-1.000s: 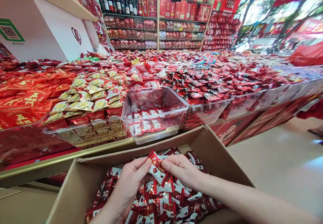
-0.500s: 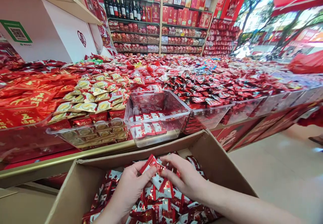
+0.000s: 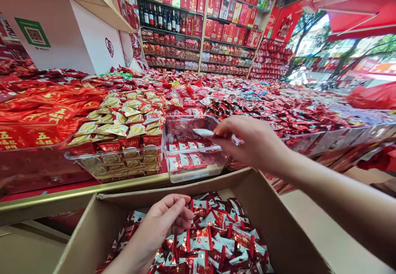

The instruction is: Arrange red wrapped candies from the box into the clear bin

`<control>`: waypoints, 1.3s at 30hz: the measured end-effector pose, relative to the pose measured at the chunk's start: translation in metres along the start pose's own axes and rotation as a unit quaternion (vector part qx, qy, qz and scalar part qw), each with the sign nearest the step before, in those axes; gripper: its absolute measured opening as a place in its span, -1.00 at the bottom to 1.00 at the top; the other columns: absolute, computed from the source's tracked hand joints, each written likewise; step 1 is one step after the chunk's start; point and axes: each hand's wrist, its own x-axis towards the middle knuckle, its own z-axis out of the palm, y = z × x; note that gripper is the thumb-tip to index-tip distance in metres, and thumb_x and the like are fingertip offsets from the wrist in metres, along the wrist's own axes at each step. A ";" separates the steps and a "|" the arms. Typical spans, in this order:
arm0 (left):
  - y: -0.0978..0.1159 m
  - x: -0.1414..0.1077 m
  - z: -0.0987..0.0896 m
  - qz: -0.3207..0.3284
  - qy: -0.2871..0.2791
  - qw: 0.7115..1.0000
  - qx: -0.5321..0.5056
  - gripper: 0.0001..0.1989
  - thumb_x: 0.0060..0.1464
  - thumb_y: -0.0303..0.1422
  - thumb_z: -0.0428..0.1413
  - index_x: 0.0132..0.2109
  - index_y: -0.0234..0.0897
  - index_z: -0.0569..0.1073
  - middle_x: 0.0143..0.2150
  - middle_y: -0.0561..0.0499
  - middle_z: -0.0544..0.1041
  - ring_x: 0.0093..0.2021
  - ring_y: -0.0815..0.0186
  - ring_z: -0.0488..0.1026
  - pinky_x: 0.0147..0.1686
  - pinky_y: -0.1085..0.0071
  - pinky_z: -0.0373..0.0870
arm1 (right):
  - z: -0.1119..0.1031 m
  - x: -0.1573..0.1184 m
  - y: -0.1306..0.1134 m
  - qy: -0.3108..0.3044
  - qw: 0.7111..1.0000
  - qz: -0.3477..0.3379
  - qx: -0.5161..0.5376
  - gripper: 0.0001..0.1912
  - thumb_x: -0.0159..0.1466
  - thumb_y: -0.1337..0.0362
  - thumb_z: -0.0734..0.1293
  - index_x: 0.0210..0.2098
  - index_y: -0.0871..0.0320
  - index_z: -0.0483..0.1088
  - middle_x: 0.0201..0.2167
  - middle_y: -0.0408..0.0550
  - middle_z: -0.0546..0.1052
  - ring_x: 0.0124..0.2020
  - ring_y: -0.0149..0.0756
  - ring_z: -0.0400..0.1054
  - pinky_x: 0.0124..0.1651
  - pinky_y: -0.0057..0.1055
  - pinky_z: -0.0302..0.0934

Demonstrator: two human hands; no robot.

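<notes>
My right hand [image 3: 250, 142] is raised over the clear plastic bin [image 3: 198, 175], its fingers closed on a small wrapped candy packet [image 3: 203, 132], seen edge-on as a white strip. Inside this bin, more red-and-white candy packets [image 3: 187, 160] stand in neat rows. Lower down, my left hand [image 3: 168, 218] hovers above the cardboard box [image 3: 287, 224], fingers loosely curled and partly apart, with nothing visible in them. Loose red-and-white packets [image 3: 201, 239] fill the bottom of the box. The palm side of my right hand is hidden.
Left of the bin lies a heap of durian packets [image 3: 123, 117], then orange-red bags [image 3: 40, 121]. Mixed red sweets [image 3: 278, 105] spread across the counter on the right. A gold counter edge [image 3: 123, 186] runs behind the box. Shelves with bottles [image 3: 161, 18] stand at the back.
My right hand has moved up and forward from the box to over the bin, carrying the packet both hands were touching. My left hand has let go and stays over the box.
</notes>
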 end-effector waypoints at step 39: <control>-0.039 0.013 -0.035 0.012 -0.077 0.831 0.551 -0.67 -0.11 -0.25 0.02 -0.15 -0.18 0.45 -0.18 -0.09 0.51 -0.20 0.12 0.41 -0.21 0.27 0.24 | 0.065 0.055 0.023 -0.365 0.927 0.076 -0.026 -0.72 0.21 0.24 0.13 -0.32 0.30 0.39 -0.42 0.02 0.44 -0.45 -0.37 0.26 -0.43 -0.44 0.05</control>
